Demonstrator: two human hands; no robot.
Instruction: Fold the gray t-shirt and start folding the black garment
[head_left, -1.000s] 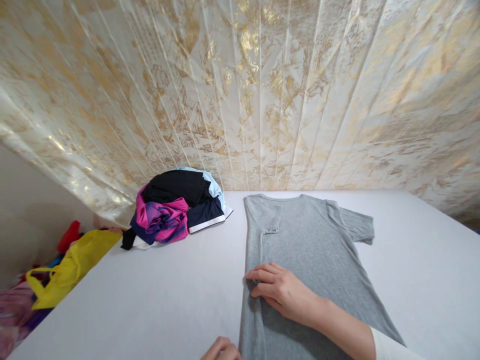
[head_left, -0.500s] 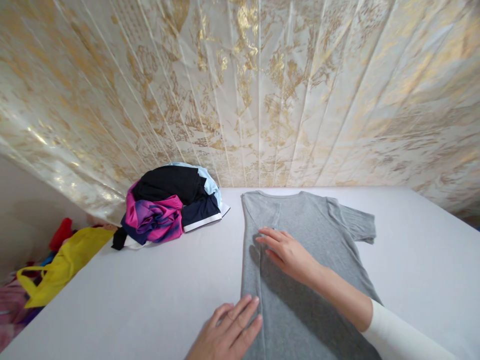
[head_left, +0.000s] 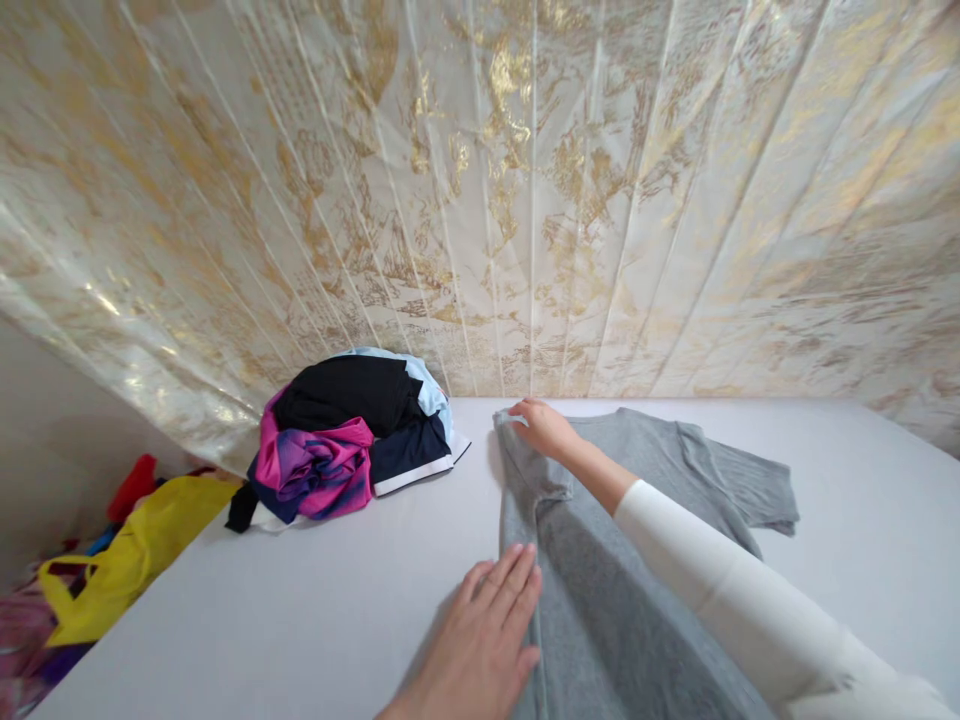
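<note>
A grey T-shirt (head_left: 630, 590) lies on the white surface with its left side folded inward. One short sleeve sticks out at the right. My right hand (head_left: 544, 428) is at the shirt's far left corner, its fingers closed on the fabric there, which bunches a little below the hand. My left hand (head_left: 487, 625) rests flat on the folded left edge nearer to me, fingers stretched out and holding nothing. The white-sleeved right forearm hides part of the shirt's middle.
Left of the shirt sits a heap of clothes (head_left: 345, 395), black, pink-purple, navy and light blue. Beyond the table's left edge lie a yellow garment (head_left: 142, 555) and other coloured clothes. A gold-patterned white curtain (head_left: 480, 200) hangs behind the white tabletop (head_left: 300, 610).
My right hand has moved from above the shirt's upper part to its far left corner and closed on the fabric. My left hand stays along the fold. The view has shifted slightly.
</note>
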